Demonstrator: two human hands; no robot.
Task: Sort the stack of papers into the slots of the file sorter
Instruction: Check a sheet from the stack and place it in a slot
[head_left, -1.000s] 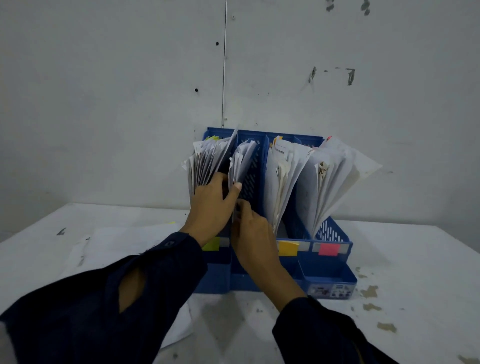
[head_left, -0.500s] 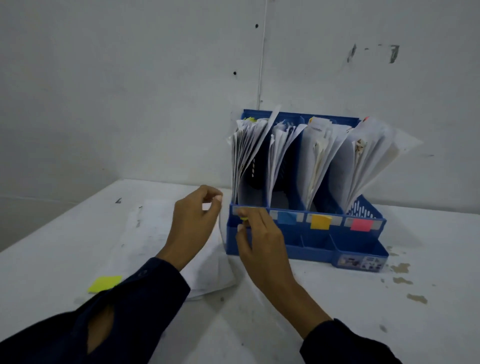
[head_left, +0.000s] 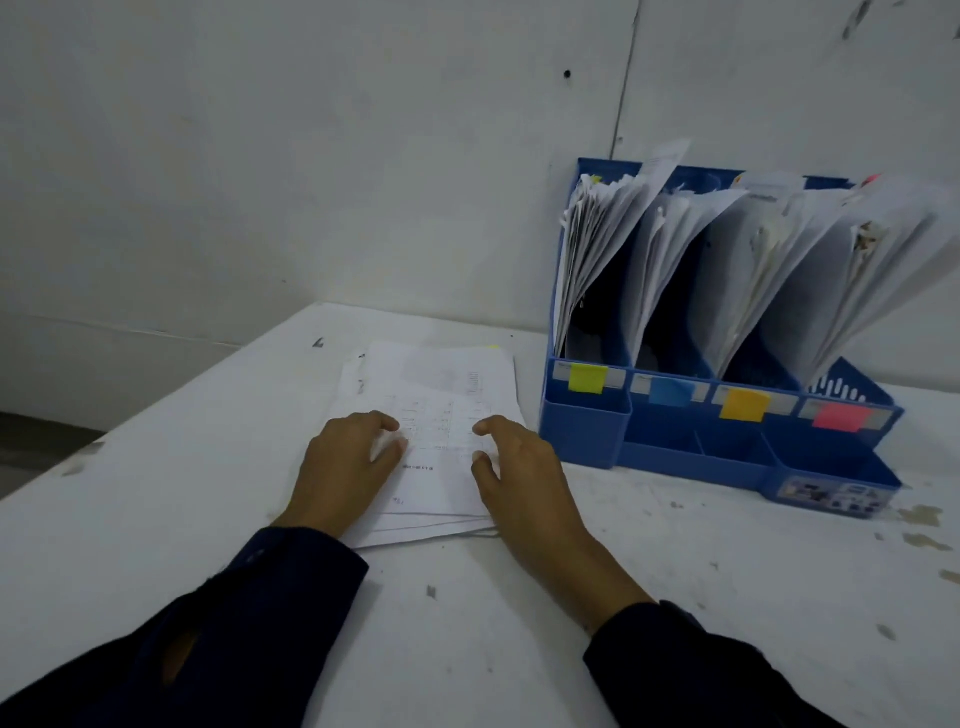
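Print on the top sheet of the paper stack (head_left: 436, 415) is too faint and small to read, and the left hand (head_left: 345, 467) covers its corner at 7 o'clock. Over at 3 o'clock, the file sorter (head_left: 587, 431) blurs, its rightmost papers (head_left: 893, 270) cut by the frame edge. The sticker (head_left: 826, 493) on its front tray is unreadable.

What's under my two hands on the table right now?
A loose stack of papers; left hand and right hand rest on its top printed sheet. Lower sheets show only their edges.
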